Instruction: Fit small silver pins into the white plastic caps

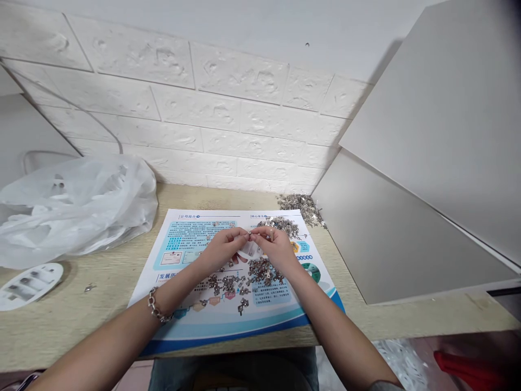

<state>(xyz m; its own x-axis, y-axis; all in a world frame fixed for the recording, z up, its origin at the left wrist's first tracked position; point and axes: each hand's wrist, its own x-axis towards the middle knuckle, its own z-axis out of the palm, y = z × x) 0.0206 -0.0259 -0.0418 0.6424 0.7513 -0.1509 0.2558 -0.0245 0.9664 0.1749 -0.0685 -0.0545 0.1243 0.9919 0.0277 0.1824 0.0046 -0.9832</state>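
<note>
Both hands meet over a printed sheet, fingers bent and thumb tips almost touching. Between them is a white plastic piece [251,250], mostly covered by the fingers. My left hand [226,245] is closed on its left side. Opposite it, my right hand [277,247] pinches at the piece's upper edge. A tiny metallic glint shows at the thumb tips, too small to make out. Just below the hands lie small shiny metal parts [264,270], with a looser scatter of metal parts [226,283] to the left.
The printed sheet [163,304] covers the middle of the wooden table [106,320]. More metal parts [303,209] are heaped at the back right. Left are a plastic bag [118,201] of white pieces and an oval white plate [51,271]. Grey panels [378,233] lean at right.
</note>
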